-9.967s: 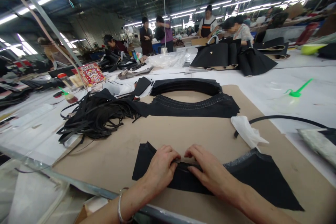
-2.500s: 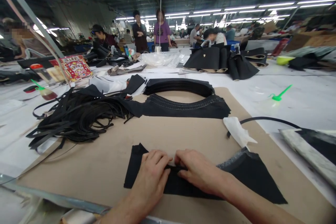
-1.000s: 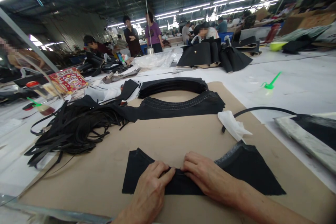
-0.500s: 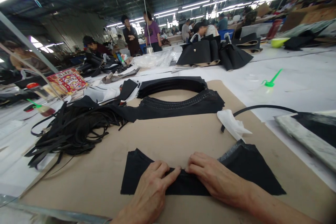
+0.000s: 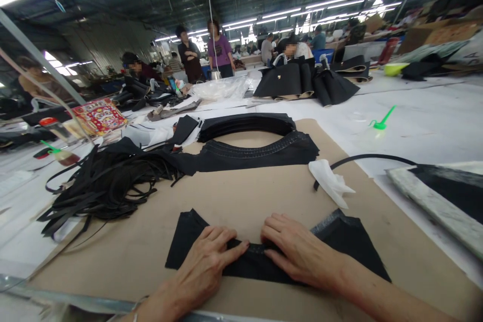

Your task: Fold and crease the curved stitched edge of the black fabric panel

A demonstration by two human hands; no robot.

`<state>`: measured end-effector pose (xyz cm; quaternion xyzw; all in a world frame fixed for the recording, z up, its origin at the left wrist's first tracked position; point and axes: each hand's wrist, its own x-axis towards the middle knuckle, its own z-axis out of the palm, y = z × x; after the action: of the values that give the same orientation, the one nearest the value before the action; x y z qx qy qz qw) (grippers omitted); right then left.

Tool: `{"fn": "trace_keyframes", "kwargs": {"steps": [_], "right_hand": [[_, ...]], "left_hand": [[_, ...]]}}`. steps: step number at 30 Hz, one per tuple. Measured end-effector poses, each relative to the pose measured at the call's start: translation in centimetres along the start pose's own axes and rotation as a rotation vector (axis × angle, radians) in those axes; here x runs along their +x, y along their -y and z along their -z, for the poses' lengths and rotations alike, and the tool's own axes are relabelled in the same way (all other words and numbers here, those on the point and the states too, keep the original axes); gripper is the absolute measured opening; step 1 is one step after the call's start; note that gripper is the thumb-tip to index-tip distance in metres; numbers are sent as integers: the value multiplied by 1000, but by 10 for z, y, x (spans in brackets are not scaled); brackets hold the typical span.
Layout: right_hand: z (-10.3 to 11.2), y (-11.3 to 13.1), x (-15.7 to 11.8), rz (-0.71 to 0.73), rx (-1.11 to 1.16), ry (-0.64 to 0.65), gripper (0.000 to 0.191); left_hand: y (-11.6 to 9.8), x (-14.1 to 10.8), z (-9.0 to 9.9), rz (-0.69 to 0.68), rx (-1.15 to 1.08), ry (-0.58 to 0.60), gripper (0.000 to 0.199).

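Note:
A black curved piece of material [image 5: 362,246] lies on the brown board [image 5: 234,196] near its front edge. My left hand [image 5: 207,256] rests on its left half, with the thumb and fingertips at the curved upper edge. On the right half, my right hand [image 5: 298,249] has its fingers curled over that same edge, the thumb below them on the piece. A short stretch of the edge shows between the hands. The grey strip along the right part of the curve is visible.
Black strips [image 5: 109,181] are heaped at the left. Stacked black curved pieces [image 5: 249,156] lie behind. A white crumpled scrap [image 5: 332,181], a marble slab [image 5: 445,211] and a green-tipped applicator [image 5: 381,123] are at the right. People stand and sit further back.
Both hands and the black piece have shifted slightly left in view. The right thumb has come apart from its fingers, and more of the edge shows between the hands.

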<state>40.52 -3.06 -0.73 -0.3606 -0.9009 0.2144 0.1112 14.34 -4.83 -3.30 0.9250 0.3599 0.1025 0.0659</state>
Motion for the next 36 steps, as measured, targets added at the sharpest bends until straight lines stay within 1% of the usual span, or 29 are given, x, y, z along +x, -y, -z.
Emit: {"fn": "trace_keyframes", "kwargs": {"steps": [3, 5, 7, 10, 13, 15, 20, 26, 31, 34, 36], "right_hand": [[4, 3, 5, -12, -14, 54, 8], [6, 3, 7, -22, -16, 72, 11], [6, 3, 8, -28, -19, 78, 14], [5, 1, 11, -24, -6, 78, 17], [3, 0, 12, -32, 23, 93, 15], [4, 0, 12, -51, 40, 112, 13], [6, 0, 8, -71, 66, 128, 9], [9, -4, 2, -100, 122, 125, 12], [10, -8, 1, -103, 150, 123, 7], [9, -10, -4, -85, 161, 111, 8], [7, -11, -10, -62, 161, 90, 8]], "left_hand": [[7, -7, 10, -20, -68, 52, 52], [9, -9, 16, -16, -99, 75, 51], [6, -9, 22, 9, -138, 70, 49], [-3, -1, 25, 104, -235, 13, 42], [-17, 12, 20, 216, -293, -72, 31], [-28, 21, 14, 249, -302, -106, 30], [-46, 38, 0, 289, -351, -83, 31], [-50, 46, -2, 331, -346, -60, 35], [-52, 52, -1, 365, -360, -49, 39], [-55, 50, -5, 347, -366, -78, 41], [-58, 45, -10, 307, -357, -104, 41]]}}
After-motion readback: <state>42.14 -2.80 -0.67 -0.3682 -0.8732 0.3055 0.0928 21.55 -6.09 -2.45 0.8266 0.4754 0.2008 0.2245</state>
